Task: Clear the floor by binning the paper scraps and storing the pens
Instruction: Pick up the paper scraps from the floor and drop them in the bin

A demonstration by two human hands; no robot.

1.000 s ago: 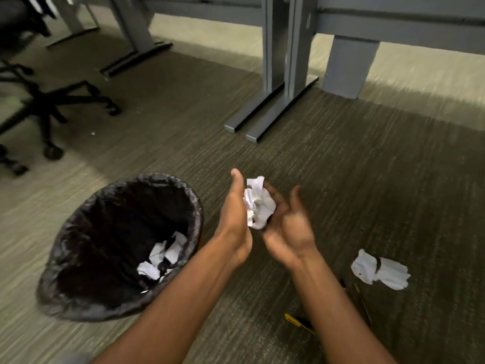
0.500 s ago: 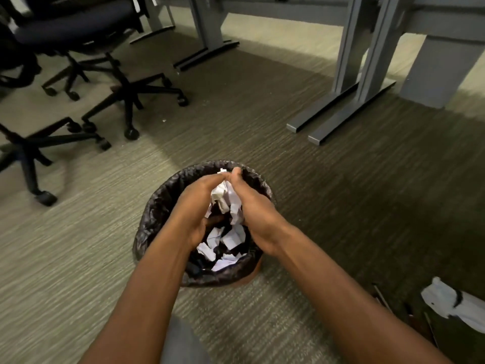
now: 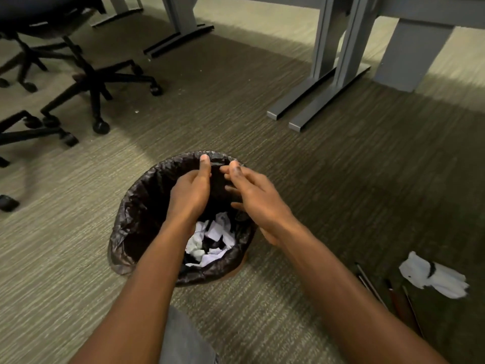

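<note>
On striped grey-green carpet [image 3: 65,298], nearest at four o'clock, several pens [image 3: 372,286] lie beside a crumpled paper scrap [image 3: 435,277]. At centre, a bin with a black liner [image 3: 136,219] holds white paper scraps [image 3: 215,240]. Above its mouth hover the left hand [image 3: 190,194] and right hand [image 3: 258,199], fingers loosely spread, holding nothing. Farther off, office chair bases [image 3: 91,85] stand at ten o'clock and grey desk legs [image 3: 330,67] at one o'clock.

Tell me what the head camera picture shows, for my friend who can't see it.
Two empty hands, left hand and right hand, hover open over a black-lined bin with crumpled paper scraps inside. On the carpet to the right lie another crumpled paper and some pens; office chairs and desk legs stand behind.
</note>
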